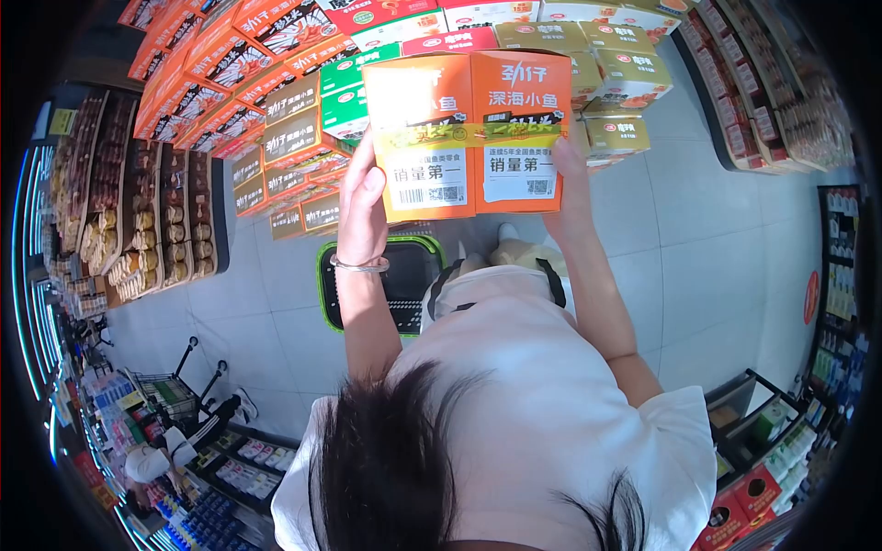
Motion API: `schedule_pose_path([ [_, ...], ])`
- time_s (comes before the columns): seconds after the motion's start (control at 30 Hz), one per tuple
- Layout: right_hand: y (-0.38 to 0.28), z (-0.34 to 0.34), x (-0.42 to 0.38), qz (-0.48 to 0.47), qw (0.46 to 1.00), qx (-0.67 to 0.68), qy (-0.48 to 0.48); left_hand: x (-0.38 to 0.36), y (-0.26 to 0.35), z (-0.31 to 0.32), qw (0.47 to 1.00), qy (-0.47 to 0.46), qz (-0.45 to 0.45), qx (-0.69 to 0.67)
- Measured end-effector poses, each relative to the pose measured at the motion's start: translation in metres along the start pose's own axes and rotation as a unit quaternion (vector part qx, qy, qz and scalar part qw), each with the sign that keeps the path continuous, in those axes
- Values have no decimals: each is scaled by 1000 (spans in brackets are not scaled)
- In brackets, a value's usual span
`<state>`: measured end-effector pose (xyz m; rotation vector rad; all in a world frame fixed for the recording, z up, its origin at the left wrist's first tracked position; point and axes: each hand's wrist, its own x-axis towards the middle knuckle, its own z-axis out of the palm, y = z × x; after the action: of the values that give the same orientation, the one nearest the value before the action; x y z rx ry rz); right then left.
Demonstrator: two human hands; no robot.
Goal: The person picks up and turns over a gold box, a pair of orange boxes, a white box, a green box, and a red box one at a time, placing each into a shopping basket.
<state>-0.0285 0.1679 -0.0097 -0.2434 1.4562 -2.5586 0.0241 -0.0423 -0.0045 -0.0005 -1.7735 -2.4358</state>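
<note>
Two orange snack boxes [427,92], joined side by side by a yellow tape strip, are held up in front of me. They have white label panels with Chinese print and barcodes. My left hand [365,207] grips the left side, thumb against the front edge and a bracelet on the wrist. At the opposite side, my right hand [571,188] presses on the right box, its fingers partly hidden behind. Just beyond the boxes rises a stepped display of green boxes [345,112], gold boxes [634,75] and more orange boxes [207,66].
A green-rimmed black shopping basket [323,292] is on the floor left of my legs. Snack shelves [175,207] stand at the left and another shelf unit [735,83] at the right. Behind on the left are a cart [170,393] and another person [152,464].
</note>
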Motion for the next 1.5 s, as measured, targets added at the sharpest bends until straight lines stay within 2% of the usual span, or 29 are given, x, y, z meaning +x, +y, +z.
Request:
schedule_pose_path([
  [0.23,8,15,19,-4,996,-40,-74,-16,1,-19,998,50,41,18],
  [0.37,12,26,28,-3,993,-5,-119,-22,1,-25,994,70,84,30],
  [0.43,13,30,31,1,992,5,-129,-25,2,-24,988,145,52,30],
  [0.47,13,33,32,3,991,6,-134,-27,3,-23,987,150,54,31],
  [0.7,20,33,33,32,988,60,-141,-32,2,-12,980,179,74,53],
  [0.87,34,15,31,40,985,81,-149,-33,2,-2,970,191,80,129],
  [0.93,39,9,29,13,986,98,-137,-31,-3,0,965,195,83,153],
  [1.0,35,6,26,28,987,106,-119,-30,-3,5,960,199,83,177],
  [1.07,32,0,26,37,988,109,-100,-25,0,19,960,175,131,176],
  [1.2,37,-14,32,81,953,278,-88,-17,-11,22,972,164,140,-94],
  [1.23,40,-13,35,98,931,341,-87,-14,-22,19,970,191,118,-88],
  [1.27,45,-13,34,120,916,369,-98,-13,-23,22,964,189,89,-165],
  [1.33,54,-6,34,121,908,381,-123,-13,-27,23,944,151,45,-291],
  [1.37,58,-5,32,126,901,391,-142,-15,-32,22,943,154,47,-290],
  [1.43,59,-8,33,149,891,395,-166,-17,-36,19,927,49,54,-368],
  [1.5,57,-10,34,176,924,292,-171,-22,-33,14,929,62,39,-364],
])
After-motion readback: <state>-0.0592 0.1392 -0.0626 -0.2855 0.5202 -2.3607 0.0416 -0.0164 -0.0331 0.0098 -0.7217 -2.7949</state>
